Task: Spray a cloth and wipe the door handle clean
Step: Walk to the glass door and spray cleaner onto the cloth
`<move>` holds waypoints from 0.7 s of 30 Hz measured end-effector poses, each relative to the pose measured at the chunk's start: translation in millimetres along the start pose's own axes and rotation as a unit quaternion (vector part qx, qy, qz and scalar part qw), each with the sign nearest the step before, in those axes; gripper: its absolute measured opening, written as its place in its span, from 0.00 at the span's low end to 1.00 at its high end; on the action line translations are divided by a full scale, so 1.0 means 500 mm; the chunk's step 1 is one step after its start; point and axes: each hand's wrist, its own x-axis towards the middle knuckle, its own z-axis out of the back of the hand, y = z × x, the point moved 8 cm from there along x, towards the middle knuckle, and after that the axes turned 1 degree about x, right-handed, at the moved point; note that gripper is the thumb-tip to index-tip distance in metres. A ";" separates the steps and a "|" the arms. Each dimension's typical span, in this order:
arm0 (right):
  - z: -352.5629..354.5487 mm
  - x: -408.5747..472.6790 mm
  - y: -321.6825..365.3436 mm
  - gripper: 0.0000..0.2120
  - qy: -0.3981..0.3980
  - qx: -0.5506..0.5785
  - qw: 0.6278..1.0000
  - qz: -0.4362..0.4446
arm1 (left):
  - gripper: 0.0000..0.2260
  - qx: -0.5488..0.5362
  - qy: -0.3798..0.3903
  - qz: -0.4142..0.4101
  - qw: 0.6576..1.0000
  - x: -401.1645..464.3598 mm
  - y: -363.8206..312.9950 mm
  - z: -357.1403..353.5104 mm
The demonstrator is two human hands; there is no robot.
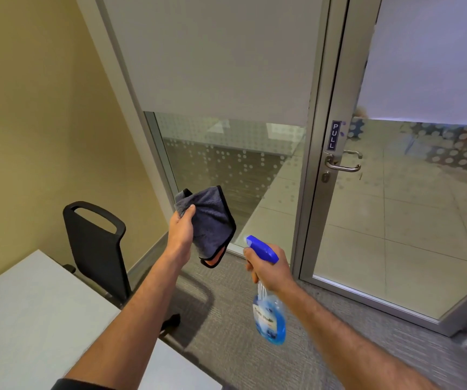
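Observation:
My left hand [181, 229] holds up a folded grey cloth [212, 220] with a black edge and an orange underside. My right hand [269, 270] grips a spray bottle [270, 319] of blue liquid by its neck, and the blue spray head [262, 248] points left toward the cloth, a short gap away. The metal door handle [343, 161] sits on the glass door's frame, up and to the right of both hands, under a "PULL" sticker [334, 135]. Neither hand touches the handle.
A black chair [94, 249] stands at the left beside a white table [44, 319]. A glass partition [226, 170] with frosted dots fills the middle, next to the glass door [409, 220]. Grey carpet [226, 333] covers the floor below.

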 end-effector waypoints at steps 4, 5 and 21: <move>-0.008 0.012 0.063 0.13 0.033 0.006 0.998 0.046 | 0.12 0.005 -0.008 0.002 1.000 -0.010 0.001 -0.005; -0.016 0.013 0.068 0.14 0.045 0.004 0.998 0.049 | 0.12 0.005 -0.009 0.005 1.000 -0.010 0.002 -0.006; -0.081 0.011 0.045 0.08 0.072 -0.026 0.997 0.028 | 0.06 0.003 -0.035 -0.007 0.999 -0.011 -0.030 0.077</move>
